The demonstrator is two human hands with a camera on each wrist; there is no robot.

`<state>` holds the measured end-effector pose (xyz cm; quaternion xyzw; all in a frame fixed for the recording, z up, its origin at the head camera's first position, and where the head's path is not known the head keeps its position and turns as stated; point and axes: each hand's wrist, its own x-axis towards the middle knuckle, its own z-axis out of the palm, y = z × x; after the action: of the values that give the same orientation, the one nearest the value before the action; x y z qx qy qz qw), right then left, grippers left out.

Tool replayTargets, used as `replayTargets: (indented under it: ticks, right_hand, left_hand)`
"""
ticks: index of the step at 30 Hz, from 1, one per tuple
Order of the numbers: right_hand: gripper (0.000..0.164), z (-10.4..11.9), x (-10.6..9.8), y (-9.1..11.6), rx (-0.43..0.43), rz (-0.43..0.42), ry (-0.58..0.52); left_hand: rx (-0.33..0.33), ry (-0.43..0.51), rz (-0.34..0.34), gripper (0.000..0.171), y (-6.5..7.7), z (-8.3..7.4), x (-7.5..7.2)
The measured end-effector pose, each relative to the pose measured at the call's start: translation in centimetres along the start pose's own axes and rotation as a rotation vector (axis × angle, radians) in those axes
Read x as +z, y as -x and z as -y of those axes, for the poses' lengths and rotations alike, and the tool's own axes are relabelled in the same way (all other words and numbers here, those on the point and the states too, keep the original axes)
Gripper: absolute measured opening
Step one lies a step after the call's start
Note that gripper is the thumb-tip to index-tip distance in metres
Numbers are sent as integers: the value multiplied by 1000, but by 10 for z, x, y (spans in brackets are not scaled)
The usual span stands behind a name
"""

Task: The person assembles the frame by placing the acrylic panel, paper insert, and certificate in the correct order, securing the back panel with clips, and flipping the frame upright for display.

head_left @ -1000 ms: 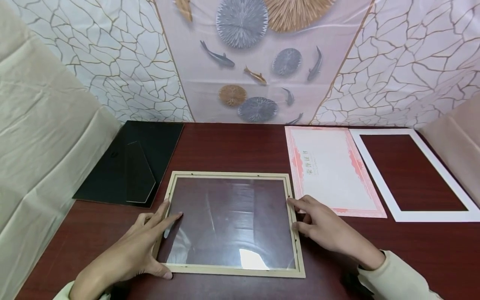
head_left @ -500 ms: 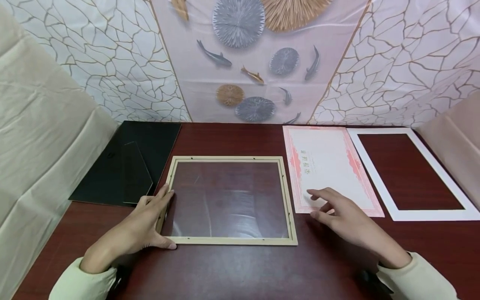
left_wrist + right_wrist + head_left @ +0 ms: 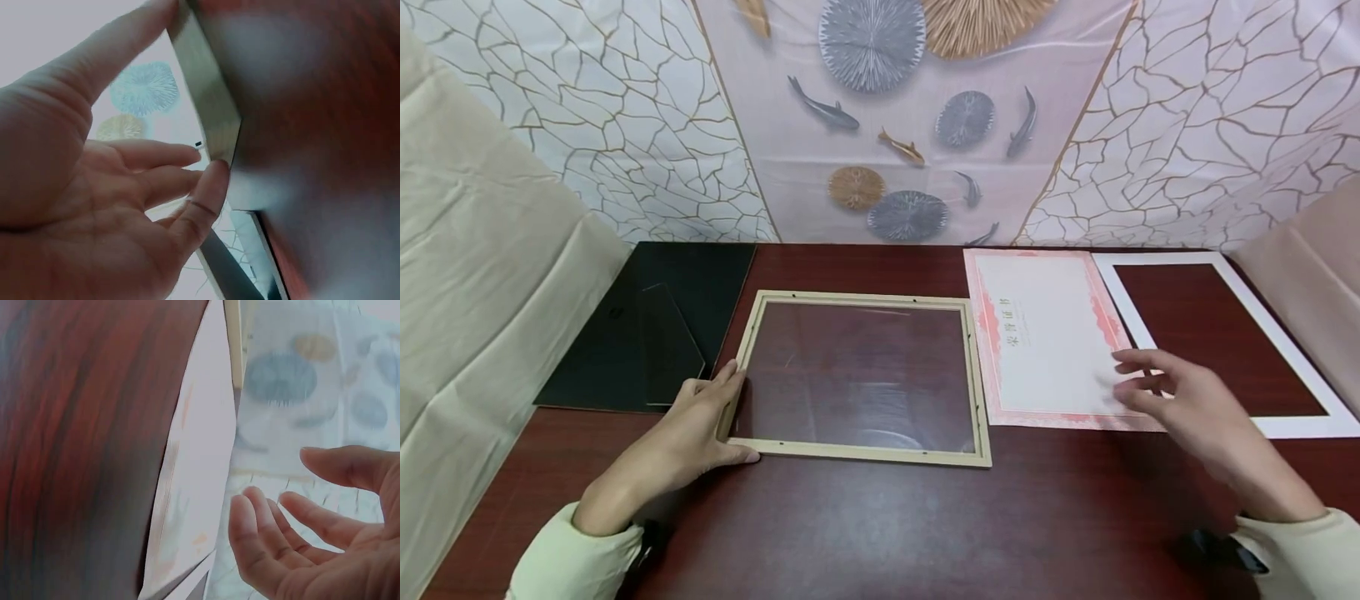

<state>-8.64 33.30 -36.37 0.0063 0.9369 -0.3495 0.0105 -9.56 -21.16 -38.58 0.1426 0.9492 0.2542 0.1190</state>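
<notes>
A pale wooden picture frame [image 3: 880, 452] lies face down in the middle of the table, a clear pane [image 3: 857, 375] inside it. My left hand [image 3: 681, 442] grips its left end in the head view, thumb at the near corner and fingers along the left side. The left wrist view shows thumb and fingertips against the frame's edge [image 3: 209, 94]. My right hand [image 3: 1202, 417] hovers above the near right corner of a pink-bordered certificate [image 3: 1052, 333], close to the white mat [image 3: 1292, 427]. In the right wrist view its fingers are loosely bent with nothing between them.
A black backing board [image 3: 587, 333] with a folded stand leg lies at the left, close to the frame. The mat adjoins the certificate at the right. Patterned cloth [image 3: 895, 125] hangs behind the dark red table [image 3: 880, 533], with plain cloth at both sides.
The picture frame has slid away from me toward the back, my left hand still on its left end. My right hand has let go of the frame and moved right over the certificate.
</notes>
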Motion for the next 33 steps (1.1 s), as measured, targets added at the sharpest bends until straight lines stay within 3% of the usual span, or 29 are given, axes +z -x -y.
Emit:
replayTargets:
  ticks: [5,8,12,14,16,20,23,26,33]
  right_hand:
    - [40,-24,-15,-7,63,-27,-138]
    - [31,-40,-21,-10,76,0,-424]
    - [41,-61,-27,-13,68,22,-886]
    - [42,-69,-29,-14,74,8,-943]
    - [39,-74,-31,-15,105,-16,-842]
    - [27,-77,-34,-13,171,-48,-421]
    - [40,-77,-34,-12,204,-71,-150]
    - [62,-75,-32,-13,215,-88,7]
    - [67,-70,-29,-16,219,-59,153]
  left_hand:
    - [-4,-32,-36,100,0,0,2]
    - [-7,-40,-38,98,0,-1,2]
    - [-2,-42,-39,96,0,-1,2]
    - [0,-44,-41,97,0,-1,3]
    - [2,-46,-44,98,-1,-1,3]
    - [-4,-45,-42,98,-1,0,2]
    - [-4,-41,-38,98,-1,0,2]
    - [1,-43,-40,97,-1,0,2]
    - [3,-42,-40,96,-1,-1,1]
